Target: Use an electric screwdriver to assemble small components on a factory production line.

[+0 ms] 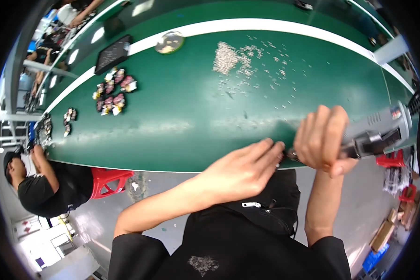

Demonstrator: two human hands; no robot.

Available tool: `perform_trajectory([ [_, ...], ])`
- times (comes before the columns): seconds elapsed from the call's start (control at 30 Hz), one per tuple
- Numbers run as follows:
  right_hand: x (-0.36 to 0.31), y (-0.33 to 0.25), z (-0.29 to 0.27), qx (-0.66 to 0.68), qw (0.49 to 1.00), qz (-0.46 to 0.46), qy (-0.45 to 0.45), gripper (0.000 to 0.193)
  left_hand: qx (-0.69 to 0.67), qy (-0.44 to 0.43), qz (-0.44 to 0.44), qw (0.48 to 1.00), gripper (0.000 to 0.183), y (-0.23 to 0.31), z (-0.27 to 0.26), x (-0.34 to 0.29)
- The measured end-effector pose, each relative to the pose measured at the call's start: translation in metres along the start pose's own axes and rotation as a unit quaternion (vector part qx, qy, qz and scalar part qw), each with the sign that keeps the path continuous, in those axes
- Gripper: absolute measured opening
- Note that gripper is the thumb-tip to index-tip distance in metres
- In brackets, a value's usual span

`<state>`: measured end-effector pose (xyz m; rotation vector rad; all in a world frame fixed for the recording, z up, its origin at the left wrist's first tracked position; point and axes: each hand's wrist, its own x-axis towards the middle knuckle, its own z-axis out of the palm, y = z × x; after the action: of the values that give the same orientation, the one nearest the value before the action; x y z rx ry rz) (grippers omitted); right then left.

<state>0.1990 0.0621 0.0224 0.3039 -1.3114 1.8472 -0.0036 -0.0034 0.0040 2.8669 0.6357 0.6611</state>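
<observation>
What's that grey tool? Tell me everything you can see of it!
The grey tool has a thick, plastic-looking body with small slits, a dark part along its near side and a black ribbed piece at its outer end. The right hand wraps its front, which points toward the left hand. It is held sideways at the green table, on the right.

An assembly workshop: a long green workbench point(172, 137), piled small parts point(225, 58), grey power tool point(377, 122), seated co-worker point(41, 192).
</observation>
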Motion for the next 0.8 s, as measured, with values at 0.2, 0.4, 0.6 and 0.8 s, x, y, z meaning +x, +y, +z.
perform_trajectory([
  [0.2, -0.024, -0.025, 0.013, 0.140, 0.983, -0.119, -0.023, 0.013, 0.046, -0.011, -0.175, 0.983, 0.044, 0.008, -0.040, -0.073],
  [0.4, -0.073, -0.023, 0.021, 0.151, 0.963, -0.163, 0.155, 0.019, 0.359, 0.028, -0.525, 0.771, 0.054, -0.088, -0.108, -0.228],
  [0.6, -0.062, 0.003, 0.032, 0.098, 0.951, -0.113, 0.272, 0.015, 0.352, 0.082, -0.447, 0.818, 0.054, -0.120, -0.118, -0.162],
  [0.8, -0.064, 0.021, 0.033, 0.144, 0.889, -0.112, 0.420, 0.010, 0.100, 0.105, -0.313, 0.938, 0.031, -0.080, -0.057, -0.030],
])
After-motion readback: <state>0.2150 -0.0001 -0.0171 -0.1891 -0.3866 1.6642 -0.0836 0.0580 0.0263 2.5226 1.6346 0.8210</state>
